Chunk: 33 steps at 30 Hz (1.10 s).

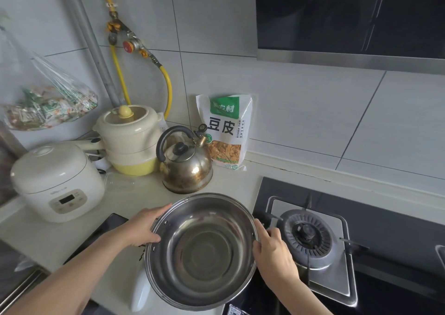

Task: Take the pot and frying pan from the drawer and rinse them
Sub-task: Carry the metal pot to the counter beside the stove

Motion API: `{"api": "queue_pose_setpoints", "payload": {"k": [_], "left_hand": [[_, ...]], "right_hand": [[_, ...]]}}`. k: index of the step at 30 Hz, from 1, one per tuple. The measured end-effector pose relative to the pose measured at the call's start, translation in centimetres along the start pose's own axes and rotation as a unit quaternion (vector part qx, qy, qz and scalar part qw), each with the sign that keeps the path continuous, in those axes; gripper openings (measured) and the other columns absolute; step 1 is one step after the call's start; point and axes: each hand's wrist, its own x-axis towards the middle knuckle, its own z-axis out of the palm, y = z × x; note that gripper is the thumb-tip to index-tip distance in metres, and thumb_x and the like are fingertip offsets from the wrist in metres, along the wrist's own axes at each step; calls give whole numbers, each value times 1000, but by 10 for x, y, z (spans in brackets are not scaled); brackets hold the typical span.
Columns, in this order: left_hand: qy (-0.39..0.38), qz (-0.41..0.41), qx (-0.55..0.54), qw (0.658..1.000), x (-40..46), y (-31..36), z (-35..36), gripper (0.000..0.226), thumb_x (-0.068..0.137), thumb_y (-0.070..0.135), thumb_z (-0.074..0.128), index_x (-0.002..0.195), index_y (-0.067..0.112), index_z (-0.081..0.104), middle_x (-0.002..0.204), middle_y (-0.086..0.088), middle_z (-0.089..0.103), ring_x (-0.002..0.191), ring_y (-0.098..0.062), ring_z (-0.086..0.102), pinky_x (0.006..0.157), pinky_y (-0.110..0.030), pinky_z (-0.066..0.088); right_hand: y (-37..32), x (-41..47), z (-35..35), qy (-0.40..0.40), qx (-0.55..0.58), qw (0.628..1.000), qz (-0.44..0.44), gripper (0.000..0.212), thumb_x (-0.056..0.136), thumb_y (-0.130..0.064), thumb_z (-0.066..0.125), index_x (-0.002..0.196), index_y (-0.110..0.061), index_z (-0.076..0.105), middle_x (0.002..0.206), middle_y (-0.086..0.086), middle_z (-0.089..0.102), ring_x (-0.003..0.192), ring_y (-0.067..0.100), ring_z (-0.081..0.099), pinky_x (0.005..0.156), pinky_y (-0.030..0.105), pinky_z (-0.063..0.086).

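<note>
Both hands, left [140,228] and right [271,247], grip the pot [203,249] over the tabletop [154,194].
Tilted toward the camera, it could slip or knock the kettle [186,168].

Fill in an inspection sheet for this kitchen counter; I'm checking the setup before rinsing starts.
Surface: pale countertop, gas hob at right.
Job's things: steel pot empty, held above the counter edge; frying pan not seen.
Clutter: kettle, rice cooker, stacked cream pots, food packet.
Hands: left hand and right hand grip opposite sides of the pot's rim.
Cables: yellow gas hose on the wall.
Surroundings: tiled wall, range hood, hanging plastic bag.
</note>
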Motion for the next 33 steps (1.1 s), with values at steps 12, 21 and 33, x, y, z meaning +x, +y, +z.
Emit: {"api": "queue_pose_setpoints", "payload": {"k": [12,21,33], "left_hand": [[34,-12,58,998,-15,18,1,98,80,15,71,152,22,5,156,1,26,135,-28,30,109,-27,23],[26,-46,40,998,-29,23,0,99,79,14,73,152,24,7,156,0,27,137,-29,27,111,-30,24],[35,-53,42,997,-36,22,6,100,80,17,74,153,24,5,156,0,26,137,-30,27,112,-32,24]], "right_hand": [[-2,28,7,-43,-12,999,-14,49,98,-24,32,142,-43,18,114,2,40,95,24,47,79,35,43],[-6,24,0,-44,-32,998,-23,40,96,-29,36,135,-38,27,123,5,41,105,31,47,74,40,45],[-6,21,1,-51,-54,997,-21,43,97,-28,35,139,-35,27,137,8,34,118,32,41,81,44,45]]}}
